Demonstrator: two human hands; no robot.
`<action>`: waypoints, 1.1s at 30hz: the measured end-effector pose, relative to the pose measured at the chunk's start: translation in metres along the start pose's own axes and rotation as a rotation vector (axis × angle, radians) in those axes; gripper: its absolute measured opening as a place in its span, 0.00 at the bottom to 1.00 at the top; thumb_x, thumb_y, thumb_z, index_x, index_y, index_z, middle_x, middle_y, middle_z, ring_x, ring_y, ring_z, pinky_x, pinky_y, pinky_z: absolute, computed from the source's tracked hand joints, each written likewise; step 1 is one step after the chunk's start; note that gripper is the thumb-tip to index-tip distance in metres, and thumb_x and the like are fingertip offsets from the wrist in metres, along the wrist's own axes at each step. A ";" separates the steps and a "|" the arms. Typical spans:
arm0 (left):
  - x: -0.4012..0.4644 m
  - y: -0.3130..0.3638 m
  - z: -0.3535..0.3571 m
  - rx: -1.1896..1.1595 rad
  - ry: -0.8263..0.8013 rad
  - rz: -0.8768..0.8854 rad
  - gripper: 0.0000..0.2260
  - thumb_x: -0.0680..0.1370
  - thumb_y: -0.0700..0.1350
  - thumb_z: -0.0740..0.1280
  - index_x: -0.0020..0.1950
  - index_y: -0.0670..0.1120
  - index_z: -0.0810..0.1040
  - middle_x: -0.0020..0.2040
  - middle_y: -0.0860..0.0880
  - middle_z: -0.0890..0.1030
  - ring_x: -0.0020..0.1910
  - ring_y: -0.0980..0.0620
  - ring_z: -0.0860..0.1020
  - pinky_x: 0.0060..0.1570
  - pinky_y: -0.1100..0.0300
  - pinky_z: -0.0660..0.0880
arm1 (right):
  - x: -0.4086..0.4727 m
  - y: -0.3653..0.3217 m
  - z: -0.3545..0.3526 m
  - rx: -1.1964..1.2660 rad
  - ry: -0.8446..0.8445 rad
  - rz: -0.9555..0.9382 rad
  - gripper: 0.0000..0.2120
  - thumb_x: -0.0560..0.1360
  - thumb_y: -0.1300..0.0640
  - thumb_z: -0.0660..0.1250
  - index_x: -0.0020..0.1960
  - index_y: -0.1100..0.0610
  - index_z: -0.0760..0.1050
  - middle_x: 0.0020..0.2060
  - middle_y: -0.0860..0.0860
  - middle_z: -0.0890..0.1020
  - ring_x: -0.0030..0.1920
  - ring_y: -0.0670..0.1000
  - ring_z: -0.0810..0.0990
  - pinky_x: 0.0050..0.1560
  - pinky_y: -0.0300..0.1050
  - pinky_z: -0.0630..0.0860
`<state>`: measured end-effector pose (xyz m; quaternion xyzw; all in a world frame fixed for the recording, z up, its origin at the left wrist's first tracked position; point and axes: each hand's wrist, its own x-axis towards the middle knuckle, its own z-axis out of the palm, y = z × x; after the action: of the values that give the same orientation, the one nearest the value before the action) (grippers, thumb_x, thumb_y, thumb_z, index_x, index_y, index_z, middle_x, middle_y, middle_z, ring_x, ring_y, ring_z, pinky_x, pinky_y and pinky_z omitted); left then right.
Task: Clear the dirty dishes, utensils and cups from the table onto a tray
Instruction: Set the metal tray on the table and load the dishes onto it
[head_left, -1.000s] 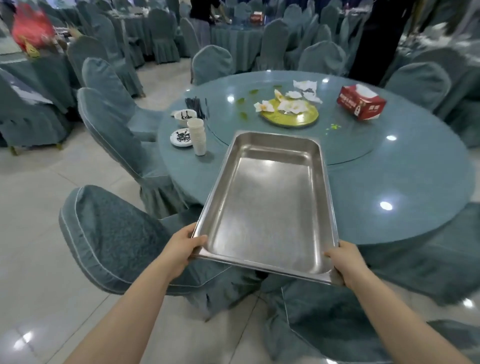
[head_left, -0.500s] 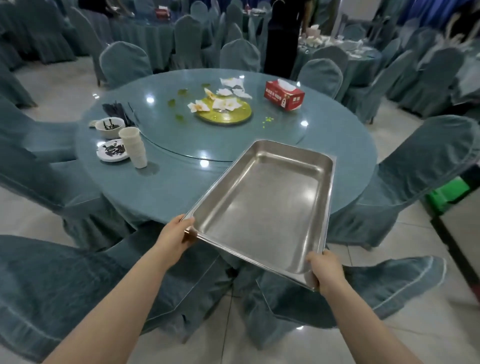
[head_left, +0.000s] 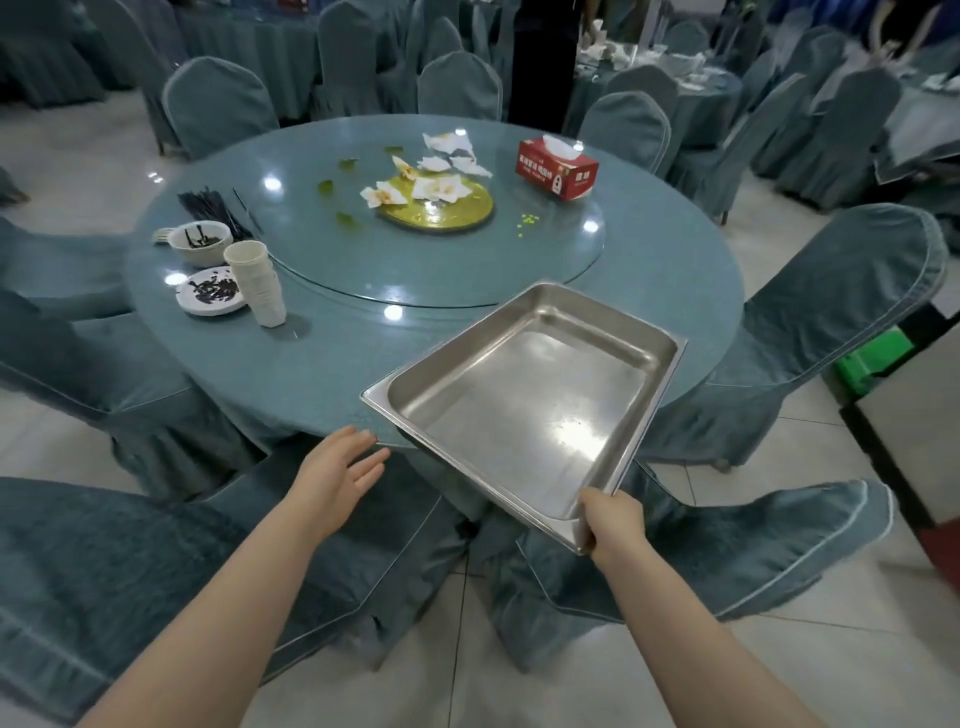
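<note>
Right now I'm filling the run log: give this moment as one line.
stage: tray placement | right hand: grips tray corner | left hand: open, off tray | tray: empty, on table edge | cups, bowl, plate: uncollected

On the desk (head_left: 649, 291) you have one steel tray (head_left: 524, 410), one stack of paper cups (head_left: 257, 283), one bowl (head_left: 200, 241) and one small plate (head_left: 210, 297) left of that stack, one yellow platter (head_left: 441, 208), and one red tissue box (head_left: 557, 169).

The red tissue box (head_left: 557, 168) on the surface (head_left: 649, 280) carries white characters on its side, too small and blurred to read. No other text, number or sign is legible anywhere.
</note>
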<state>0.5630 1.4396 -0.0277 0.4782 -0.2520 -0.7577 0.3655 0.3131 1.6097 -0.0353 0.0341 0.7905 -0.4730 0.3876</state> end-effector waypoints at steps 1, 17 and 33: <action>-0.001 0.001 -0.005 0.002 0.008 0.005 0.23 0.80 0.39 0.62 0.74 0.41 0.62 0.55 0.44 0.77 0.53 0.42 0.78 0.57 0.49 0.71 | 0.000 0.001 0.005 0.012 -0.011 0.009 0.05 0.73 0.66 0.61 0.48 0.64 0.71 0.40 0.58 0.77 0.36 0.54 0.76 0.28 0.42 0.73; -0.045 0.047 -0.093 -0.010 0.144 0.132 0.13 0.80 0.39 0.60 0.64 0.45 0.68 0.59 0.42 0.78 0.55 0.44 0.79 0.54 0.52 0.73 | -0.008 0.005 0.154 0.348 -0.436 0.280 0.17 0.76 0.76 0.56 0.63 0.68 0.67 0.61 0.67 0.75 0.60 0.66 0.75 0.56 0.64 0.74; -0.010 0.073 -0.088 0.074 0.176 0.105 0.12 0.81 0.39 0.58 0.64 0.45 0.72 0.58 0.44 0.80 0.55 0.47 0.79 0.56 0.53 0.73 | 0.035 -0.059 0.159 -1.011 -0.213 -0.991 0.16 0.78 0.47 0.62 0.63 0.50 0.75 0.61 0.50 0.78 0.62 0.52 0.73 0.61 0.48 0.70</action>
<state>0.6687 1.4009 -0.0052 0.5421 -0.2713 -0.6829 0.4076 0.3561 1.4434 -0.0552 -0.5591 0.7934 -0.1702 0.1704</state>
